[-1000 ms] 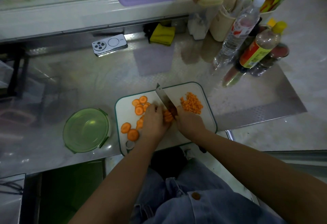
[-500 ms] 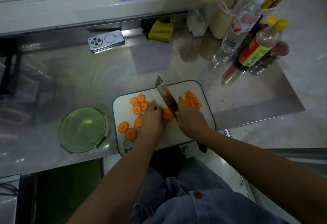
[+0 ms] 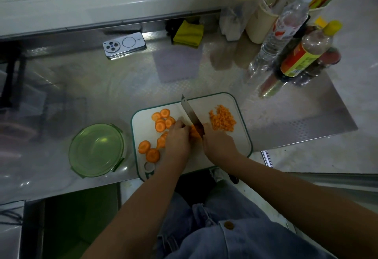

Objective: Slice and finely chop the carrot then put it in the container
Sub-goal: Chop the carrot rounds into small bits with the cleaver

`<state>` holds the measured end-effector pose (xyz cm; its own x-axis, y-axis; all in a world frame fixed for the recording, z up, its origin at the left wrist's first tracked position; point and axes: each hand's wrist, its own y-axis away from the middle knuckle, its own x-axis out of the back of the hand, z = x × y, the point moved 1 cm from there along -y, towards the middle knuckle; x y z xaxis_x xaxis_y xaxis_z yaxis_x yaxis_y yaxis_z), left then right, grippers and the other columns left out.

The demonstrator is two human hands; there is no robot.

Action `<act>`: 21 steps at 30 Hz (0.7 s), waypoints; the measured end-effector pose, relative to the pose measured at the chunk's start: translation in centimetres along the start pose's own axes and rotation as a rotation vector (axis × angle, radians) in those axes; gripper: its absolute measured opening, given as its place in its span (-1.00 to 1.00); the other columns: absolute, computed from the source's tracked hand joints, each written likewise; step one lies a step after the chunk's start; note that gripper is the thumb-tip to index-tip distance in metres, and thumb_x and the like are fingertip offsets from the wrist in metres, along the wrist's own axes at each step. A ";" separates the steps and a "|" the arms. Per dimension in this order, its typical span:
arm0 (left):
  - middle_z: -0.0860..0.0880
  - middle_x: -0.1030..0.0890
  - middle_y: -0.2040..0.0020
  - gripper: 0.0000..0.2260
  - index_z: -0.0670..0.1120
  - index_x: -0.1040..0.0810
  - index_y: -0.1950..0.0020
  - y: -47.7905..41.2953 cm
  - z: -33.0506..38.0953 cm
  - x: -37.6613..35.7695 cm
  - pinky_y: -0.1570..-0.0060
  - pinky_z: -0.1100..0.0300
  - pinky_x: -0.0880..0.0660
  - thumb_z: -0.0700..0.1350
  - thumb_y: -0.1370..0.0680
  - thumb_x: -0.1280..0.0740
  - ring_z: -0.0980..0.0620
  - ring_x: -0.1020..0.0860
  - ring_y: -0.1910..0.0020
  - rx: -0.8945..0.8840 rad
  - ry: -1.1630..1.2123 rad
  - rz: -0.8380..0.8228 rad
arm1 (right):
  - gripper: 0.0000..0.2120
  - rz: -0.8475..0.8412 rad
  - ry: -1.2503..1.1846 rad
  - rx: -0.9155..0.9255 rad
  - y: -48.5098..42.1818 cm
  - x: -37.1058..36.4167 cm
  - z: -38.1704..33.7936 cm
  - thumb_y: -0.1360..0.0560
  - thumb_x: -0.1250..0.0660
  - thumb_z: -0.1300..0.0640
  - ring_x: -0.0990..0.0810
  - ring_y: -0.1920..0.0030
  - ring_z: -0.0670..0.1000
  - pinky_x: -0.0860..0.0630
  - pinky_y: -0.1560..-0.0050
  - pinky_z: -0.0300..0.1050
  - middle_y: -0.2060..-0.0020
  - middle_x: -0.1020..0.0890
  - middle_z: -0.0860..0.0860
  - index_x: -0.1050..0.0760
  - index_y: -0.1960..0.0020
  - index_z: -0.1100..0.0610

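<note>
Worktop (image 3: 122,86) filled mid-frame. Board (image 3: 212,105) sat lower centre, at near edge. Green container (image 3: 96,150) stood just left of board, no carrot seen inside. Right hand (image 3: 218,146): fingers clamped round knife (image 3: 190,111) handle, blade angled up-left, edge down in stack (image 3: 195,131) of carrot. Left hand (image 3: 178,142): fingers curled, pinning stack. Rounds (image 3: 160,125) lay uncut on board's left; dice (image 3: 223,118) heaped on its right. Judged: slicing done, chopping roughly a third through, transfer not started.

The right hand (image 3: 218,144) hides the handle of the knife (image 3: 191,113). The left hand (image 3: 178,140) covers what is perhaps a small stack of carrot slices (image 3: 195,131).
</note>
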<state>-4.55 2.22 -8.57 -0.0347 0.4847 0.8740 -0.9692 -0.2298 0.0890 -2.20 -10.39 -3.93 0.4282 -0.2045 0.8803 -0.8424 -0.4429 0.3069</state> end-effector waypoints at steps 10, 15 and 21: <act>-0.18 -0.55 -0.02 -0.86 -0.20 -0.64 0.06 0.1 0.0 0.0 0.15 0.00 -0.48 -0.29 -0.41 -0.37 -0.18 -0.52 0.07 0.001 0.004 -0.024 | -0.60 0.000 -0.024 -0.012 -0.3 -0.9 0.0 -0.61 -0.06 0.17 -0.59 0.10 0.18 -0.31 0.25 -0.08 0.06 -0.60 0.14 -0.18 -0.43 0.09; -0.20 -0.54 0.00 -0.86 -0.21 -0.64 0.03 0.3 -0.1 0.4 0.12 0.03 -0.45 -0.25 -0.43 -0.37 -0.19 -0.52 0.07 -0.023 0.031 -0.025 | -0.62 0.026 -0.021 -0.012 -0.2 -1.0 0.1 -0.63 -0.04 0.15 -0.59 0.08 0.19 -0.30 0.25 -0.09 0.04 -0.60 0.15 -0.18 -0.44 0.09; -0.21 -0.54 0.00 -0.78 -0.22 -0.62 0.00 0.8 0.1 0.9 0.15 0.10 -0.39 -0.13 -0.43 -0.40 -0.18 -0.52 0.07 -0.046 0.047 -0.016 | -0.69 0.016 0.003 -0.007 -0.4 -1.0 0.4 -0.62 -0.05 0.14 -0.60 0.13 0.19 -0.30 0.28 -0.08 0.09 -0.61 0.14 -0.24 -0.35 0.11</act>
<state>-5.29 2.41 -7.66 -0.0295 0.5271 0.8493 -0.9798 -0.1832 0.0796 -2.20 -10.33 -5.08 0.4138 -0.2091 0.8860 -0.8514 -0.4334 0.2954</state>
